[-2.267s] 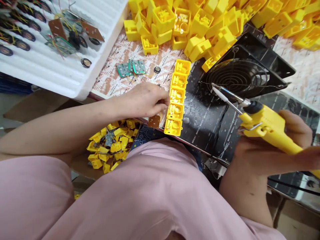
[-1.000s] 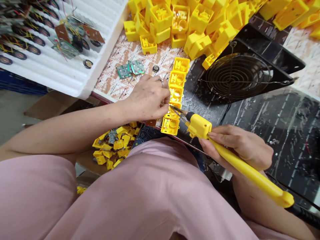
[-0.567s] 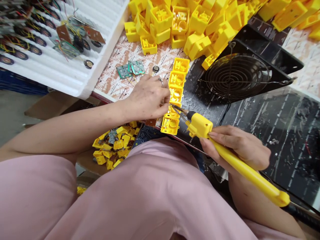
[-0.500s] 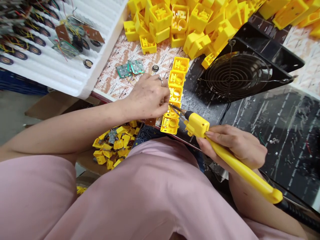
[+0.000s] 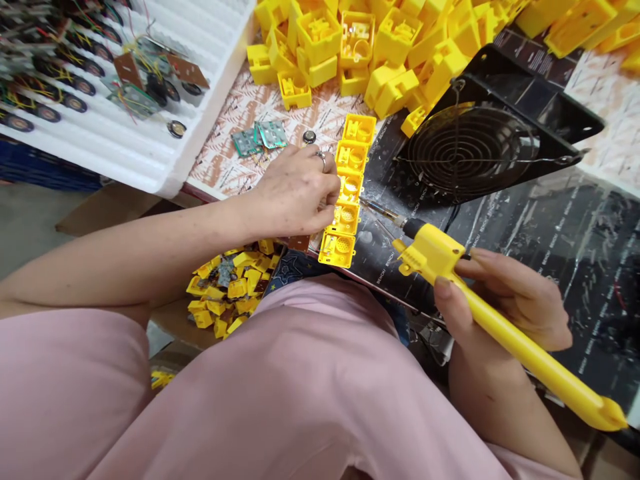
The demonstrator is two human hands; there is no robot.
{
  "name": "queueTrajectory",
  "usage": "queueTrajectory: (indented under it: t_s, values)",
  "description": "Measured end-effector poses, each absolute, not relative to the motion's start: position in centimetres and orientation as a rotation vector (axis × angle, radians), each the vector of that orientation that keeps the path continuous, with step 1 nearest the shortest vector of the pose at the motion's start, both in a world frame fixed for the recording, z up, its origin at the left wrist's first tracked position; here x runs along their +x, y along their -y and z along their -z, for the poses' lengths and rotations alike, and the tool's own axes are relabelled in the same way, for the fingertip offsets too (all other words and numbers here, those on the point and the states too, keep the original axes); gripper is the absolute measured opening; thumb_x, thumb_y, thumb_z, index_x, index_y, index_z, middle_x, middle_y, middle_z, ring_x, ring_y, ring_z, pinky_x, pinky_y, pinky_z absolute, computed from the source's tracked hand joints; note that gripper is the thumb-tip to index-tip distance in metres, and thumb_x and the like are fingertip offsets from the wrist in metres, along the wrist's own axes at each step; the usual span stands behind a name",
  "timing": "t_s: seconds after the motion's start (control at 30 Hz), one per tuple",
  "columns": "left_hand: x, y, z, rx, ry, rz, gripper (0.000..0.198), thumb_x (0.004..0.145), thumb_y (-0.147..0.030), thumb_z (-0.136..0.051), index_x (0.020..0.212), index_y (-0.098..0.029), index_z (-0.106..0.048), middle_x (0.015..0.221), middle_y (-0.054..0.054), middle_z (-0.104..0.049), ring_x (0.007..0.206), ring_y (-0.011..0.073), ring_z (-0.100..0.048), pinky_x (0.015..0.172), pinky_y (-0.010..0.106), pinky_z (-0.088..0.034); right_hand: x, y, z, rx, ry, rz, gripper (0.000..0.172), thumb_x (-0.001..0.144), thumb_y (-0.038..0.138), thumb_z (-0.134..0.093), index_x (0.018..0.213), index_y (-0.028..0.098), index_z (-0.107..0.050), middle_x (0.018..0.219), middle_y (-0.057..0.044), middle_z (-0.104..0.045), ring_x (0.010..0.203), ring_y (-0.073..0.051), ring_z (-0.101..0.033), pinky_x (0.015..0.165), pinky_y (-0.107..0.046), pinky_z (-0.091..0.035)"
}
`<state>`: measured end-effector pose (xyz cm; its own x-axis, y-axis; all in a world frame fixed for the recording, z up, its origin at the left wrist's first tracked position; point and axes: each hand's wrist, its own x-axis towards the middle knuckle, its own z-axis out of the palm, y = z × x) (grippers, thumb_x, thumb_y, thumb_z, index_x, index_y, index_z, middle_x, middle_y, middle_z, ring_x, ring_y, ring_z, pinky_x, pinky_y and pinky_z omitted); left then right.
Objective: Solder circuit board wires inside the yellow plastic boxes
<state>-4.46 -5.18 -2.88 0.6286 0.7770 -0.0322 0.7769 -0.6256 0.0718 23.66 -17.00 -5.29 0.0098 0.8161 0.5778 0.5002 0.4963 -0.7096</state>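
Observation:
My right hand (image 5: 505, 300) grips a yellow soldering iron (image 5: 530, 343), its metal tip pointing left beside a row of small open yellow plastic cases (image 5: 355, 157). The tip is just right of the row, apart from the cases' inner parts. My left hand (image 5: 300, 190) wears a ring and rests at the row's left side. Its fingers are curled together against the middle cases, and what they pinch, if anything, is hidden. Just beyond my left hand lie green circuit boards (image 5: 273, 134) and a small round speaker (image 5: 309, 137). A brown board (image 5: 299, 243) shows below that hand.
Yellow cases (image 5: 320, 40) are heaped at the back. A black fan (image 5: 465, 140) stands right of the row. At left, a white foam tray (image 5: 165, 153) holds speakers and wired boards. Below the table edge is a pile of yellow parts (image 5: 235, 290).
My right hand has drawn the soldering iron back to the right, so its tip has come away from the lower cases. My left hand has hardly moved.

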Motion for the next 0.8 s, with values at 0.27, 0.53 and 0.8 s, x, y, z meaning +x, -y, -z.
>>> queueTrajectory:
  t_s: [0.27,0.53,0.8]
  values:
    - [-5.0,5.6,2.8,2.660,-1.308,-0.260,0.026,0.091,-0.034,-0.058,0.104,-0.019,-0.075,0.118,0.012,-0.074,0.118,0.0343,-0.065,0.102,0.051,-0.053,22.6,16.3,5.7,-1.022,1.581,-0.255,0.052,0.075,0.016,-0.093,0.123,0.027,-0.079,0.095,-0.001,-0.083,0.060,-0.016,-0.074,0.046,-0.021,-0.059]
    - [-10.2,6.1,3.2,2.469,-1.594,-0.563,0.046,0.109,-0.047,-0.040,0.092,-0.019,-0.073,0.106,0.007,-0.079,0.107,0.0231,-0.065,0.106,0.050,-0.049,23.6,16.3,5.6,-1.108,1.540,-0.247,0.050,0.074,0.016,-0.094,0.120,0.029,-0.080,0.098,-0.001,-0.084,0.067,-0.015,-0.077,0.058,-0.019,-0.065]
    - [-8.4,5.3,3.8,2.344,-1.563,-0.254,0.026,0.095,-0.040,-0.059,0.099,-0.025,-0.080,0.112,0.005,-0.080,0.116,0.0311,-0.065,0.110,0.058,-0.041,23.3,16.1,5.6,-1.052,1.535,-0.236,0.048,0.072,0.016,-0.095,0.116,0.027,-0.081,0.101,0.001,-0.084,0.073,-0.014,-0.079,0.068,-0.019,-0.068]
